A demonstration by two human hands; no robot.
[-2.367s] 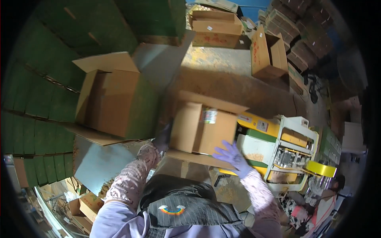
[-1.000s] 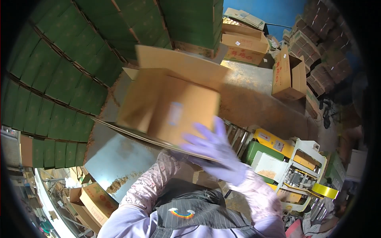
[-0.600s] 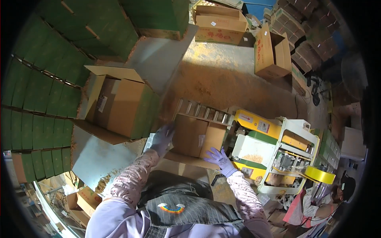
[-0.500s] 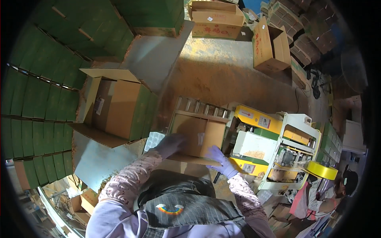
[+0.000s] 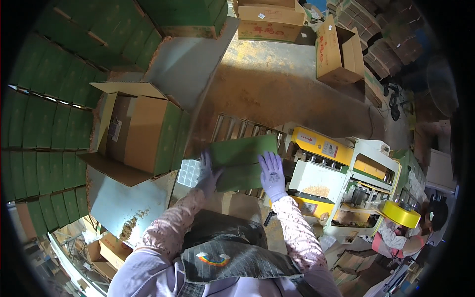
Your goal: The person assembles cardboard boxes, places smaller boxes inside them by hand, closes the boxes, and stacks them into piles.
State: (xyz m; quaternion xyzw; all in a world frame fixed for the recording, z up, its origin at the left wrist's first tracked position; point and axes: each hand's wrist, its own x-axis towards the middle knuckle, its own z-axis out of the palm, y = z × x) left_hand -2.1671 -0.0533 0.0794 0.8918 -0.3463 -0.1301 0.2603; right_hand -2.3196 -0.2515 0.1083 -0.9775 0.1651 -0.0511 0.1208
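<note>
A green carton (image 5: 240,157) lies on the roller conveyor (image 5: 230,127) in front of me, its two long top flaps folded down and meeting at a seam. At its left end my gloved left hand (image 5: 208,173) touches the carton with spread fingers. Flat on the right end of the top rests my gloved right hand (image 5: 272,173), fingers apart. Beside my left hand is a clear plastic tray (image 5: 188,173) with round hollows.
A carton sealing machine (image 5: 363,183) with yellow rails and a yellow tape roll (image 5: 400,214) stands right. Left is an open carton (image 5: 143,133) on a metal table (image 5: 111,198), before stacked green cartons (image 5: 47,171). Another person (image 5: 403,235) is at far right.
The carton's flaps stood open with brown inner sides showing; now they are folded down, green side up. My hands have moved onto its two ends.
</note>
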